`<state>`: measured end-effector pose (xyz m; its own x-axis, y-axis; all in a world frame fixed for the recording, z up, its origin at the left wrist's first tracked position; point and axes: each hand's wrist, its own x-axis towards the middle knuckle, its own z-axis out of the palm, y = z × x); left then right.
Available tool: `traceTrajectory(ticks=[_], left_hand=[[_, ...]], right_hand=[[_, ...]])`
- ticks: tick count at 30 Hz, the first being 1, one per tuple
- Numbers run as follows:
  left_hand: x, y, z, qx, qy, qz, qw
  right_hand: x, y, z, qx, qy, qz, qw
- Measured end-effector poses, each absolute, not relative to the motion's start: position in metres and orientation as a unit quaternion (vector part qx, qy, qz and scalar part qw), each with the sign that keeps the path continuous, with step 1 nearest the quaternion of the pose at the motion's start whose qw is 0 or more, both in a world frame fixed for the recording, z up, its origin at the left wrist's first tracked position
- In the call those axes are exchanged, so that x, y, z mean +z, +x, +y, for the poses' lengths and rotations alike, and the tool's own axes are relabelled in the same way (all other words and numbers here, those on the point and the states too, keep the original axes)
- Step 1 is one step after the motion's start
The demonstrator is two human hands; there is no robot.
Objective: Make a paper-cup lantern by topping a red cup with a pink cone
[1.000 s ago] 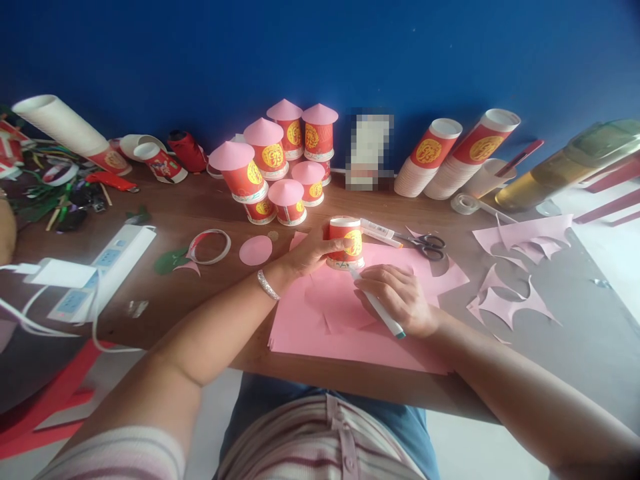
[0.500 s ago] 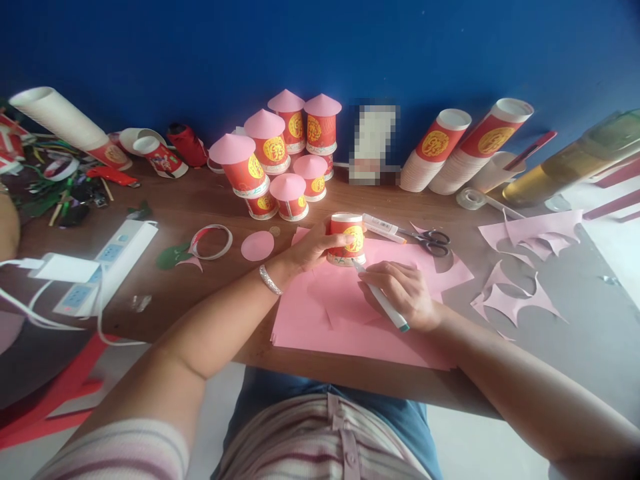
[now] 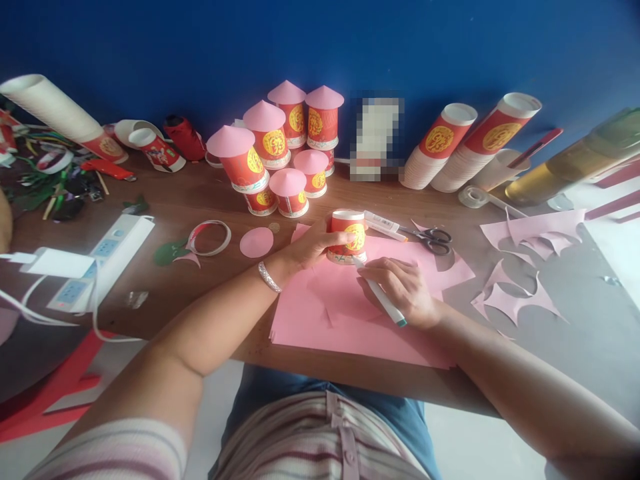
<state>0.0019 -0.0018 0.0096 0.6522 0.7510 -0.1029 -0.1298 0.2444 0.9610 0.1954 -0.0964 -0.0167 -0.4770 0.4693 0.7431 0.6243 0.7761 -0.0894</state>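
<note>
My left hand (image 3: 323, 241) is wrapped round a red paper cup (image 3: 345, 223) with a yellow emblem, its thumb across the front. The cup stands on pink paper (image 3: 320, 313), and green marks show on the white band round its bottom. In my right hand (image 3: 400, 290) is a white marker (image 3: 385, 302) with a green end, its tip at the cup's lower band. Another white marker (image 3: 385, 225) lies just behind the cup, beside black-handled scissors (image 3: 436, 240). A pink paper disc (image 3: 257, 243) lies left of my left hand.
Several red cups with pink cone roofs (image 3: 265, 117) stand at the back. Cup stacks (image 3: 425, 163) and a bottle of yellowish liquid (image 3: 545, 177) are at the right, near pink paper scraps (image 3: 520, 303). A power strip (image 3: 107, 260) with cables lies at the left.
The marker tip has shifted slightly right along the cup's lower band, and more green marks show there. The view has shifted a little; both hands keep their hold.
</note>
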Motion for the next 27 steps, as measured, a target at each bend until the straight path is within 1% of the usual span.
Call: traceTrajectory(ticks=[12, 21, 27], left_hand=[[0.008, 0.003, -0.002, 0.301, 0.531, 0.288, 0.738], [0.0, 0.003, 0.003, 0.302, 0.523, 0.27, 0.75], [0.0, 0.004, 0.003, 0.302, 0.524, 0.278, 0.746]], right_hand=[[-0.016, 0.196, -0.098, -0.107, -0.318, -0.851, 0.405], [-0.016, 0.195, -0.098, -0.085, -0.318, -0.862, 0.385], [-0.016, 0.197, -0.099, -0.097, -0.323, -0.853, 0.398]])
